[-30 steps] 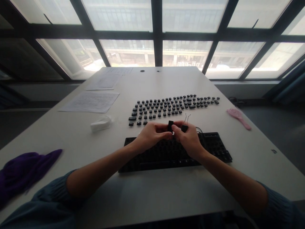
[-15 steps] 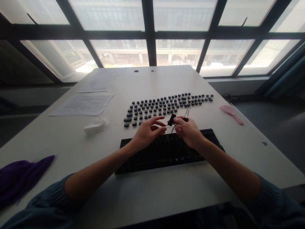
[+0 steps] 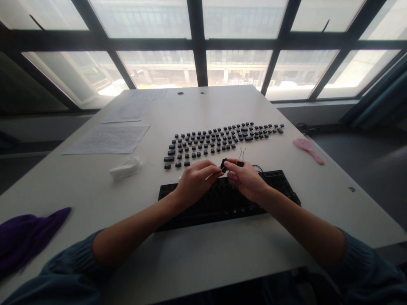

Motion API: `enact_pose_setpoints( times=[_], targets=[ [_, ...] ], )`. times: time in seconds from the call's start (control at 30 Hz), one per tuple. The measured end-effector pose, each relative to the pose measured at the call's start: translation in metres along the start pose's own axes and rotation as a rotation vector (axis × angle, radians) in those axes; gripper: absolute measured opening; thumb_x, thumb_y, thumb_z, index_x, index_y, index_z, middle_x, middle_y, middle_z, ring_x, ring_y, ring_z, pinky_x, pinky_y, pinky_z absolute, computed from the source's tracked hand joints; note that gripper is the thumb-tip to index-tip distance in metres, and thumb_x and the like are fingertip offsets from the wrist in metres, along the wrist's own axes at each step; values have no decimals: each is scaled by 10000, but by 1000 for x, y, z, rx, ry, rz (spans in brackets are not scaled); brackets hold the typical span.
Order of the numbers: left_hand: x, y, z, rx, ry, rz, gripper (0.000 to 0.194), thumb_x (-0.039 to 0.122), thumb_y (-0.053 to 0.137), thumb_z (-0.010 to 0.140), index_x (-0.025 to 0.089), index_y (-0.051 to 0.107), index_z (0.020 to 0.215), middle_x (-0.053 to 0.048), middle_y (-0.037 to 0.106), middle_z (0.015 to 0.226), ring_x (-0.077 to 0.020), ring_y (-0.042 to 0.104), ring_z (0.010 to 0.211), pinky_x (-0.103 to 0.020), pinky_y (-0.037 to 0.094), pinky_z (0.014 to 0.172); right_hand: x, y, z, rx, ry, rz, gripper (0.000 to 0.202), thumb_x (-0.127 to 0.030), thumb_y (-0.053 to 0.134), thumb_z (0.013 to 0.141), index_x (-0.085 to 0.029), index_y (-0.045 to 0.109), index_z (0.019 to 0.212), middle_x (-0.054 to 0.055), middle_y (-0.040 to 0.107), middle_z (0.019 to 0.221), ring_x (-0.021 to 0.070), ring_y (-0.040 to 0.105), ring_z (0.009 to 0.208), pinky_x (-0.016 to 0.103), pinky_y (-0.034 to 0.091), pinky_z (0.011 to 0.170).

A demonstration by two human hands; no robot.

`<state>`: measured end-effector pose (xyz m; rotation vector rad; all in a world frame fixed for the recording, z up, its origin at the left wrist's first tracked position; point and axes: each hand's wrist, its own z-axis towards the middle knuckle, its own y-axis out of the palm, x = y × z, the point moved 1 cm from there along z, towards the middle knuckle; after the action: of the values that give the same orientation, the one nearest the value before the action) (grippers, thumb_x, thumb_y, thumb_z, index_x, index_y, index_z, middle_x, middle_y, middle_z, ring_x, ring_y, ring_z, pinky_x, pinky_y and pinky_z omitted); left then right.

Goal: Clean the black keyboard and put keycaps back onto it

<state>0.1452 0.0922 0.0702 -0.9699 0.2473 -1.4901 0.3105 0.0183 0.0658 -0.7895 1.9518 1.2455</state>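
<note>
Above the back edge of a black keyboard [image 3: 219,203], both hands meet at a small black keycap [image 3: 224,164]. My left hand [image 3: 195,180] is closed, its fingertips pinching the keycap's left side. Thumb and forefinger of my right hand [image 3: 247,180] grip the keycap from the other side. That same hand also holds a wire keycap puller [image 3: 241,163] against its palm, two thin wires pointing up and its black handle partly hidden. Just behind the keyboard, many loose black keycaps [image 3: 206,145] lie in rows on the white table [image 3: 203,248].
Crumpled clear plastic [image 3: 125,168] and printed sheets [image 3: 106,140] lie left. A purple cloth [image 3: 30,237] is at the near left edge. On the right are a pink hairbrush [image 3: 308,150] and a small dark piece [image 3: 351,189]. A cable [image 3: 259,168] loops behind the keyboard.
My left fingers have closed from a spread pose onto the keycap. The keycap has been turned and brought slightly left and down. The puller has shifted left with my right hand.
</note>
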Motion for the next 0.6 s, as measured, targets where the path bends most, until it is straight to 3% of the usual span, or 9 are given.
enact_pose_setpoints(
  times=[0.2, 0.33, 0.47, 0.6],
  targets=[
    [10, -9, 10, 205, -196, -79, 155, 284, 720, 899, 187, 714, 777, -16, 710, 749, -132, 635, 678, -252, 503, 662, -1, 2, -5, -22, -80, -63, 493, -325, 920, 632, -171, 587, 961, -105, 496, 574, 33, 353, 458, 185, 232, 425],
    [5, -33, 15, 302, -197, -4, 128, 286, 735, 881, 190, 739, 795, -21, 727, 777, -140, 647, 703, -260, 518, 692, -8, 1, -6, 4, -124, -112, 479, -335, 906, 650, -171, 595, 976, -97, 526, 623, 29, 374, 469, 178, 242, 419],
    [-27, -79, -2, 322, -203, 169, 115, 309, 758, 856, 206, 766, 805, -23, 745, 787, -148, 648, 682, -258, 513, 653, -18, -4, -4, 23, -190, -232, 457, -367, 867, 679, -171, 619, 1010, -67, 579, 693, 32, 396, 464, 183, 254, 404],
    [-69, -125, -59, 220, -246, 479, 105, 355, 757, 854, 253, 781, 847, 1, 762, 845, -182, 692, 773, -290, 535, 736, -25, -6, -2, 47, -297, -332, 412, -388, 822, 714, -186, 600, 997, -45, 621, 728, 42, 410, 464, 192, 297, 410]
  ],
)
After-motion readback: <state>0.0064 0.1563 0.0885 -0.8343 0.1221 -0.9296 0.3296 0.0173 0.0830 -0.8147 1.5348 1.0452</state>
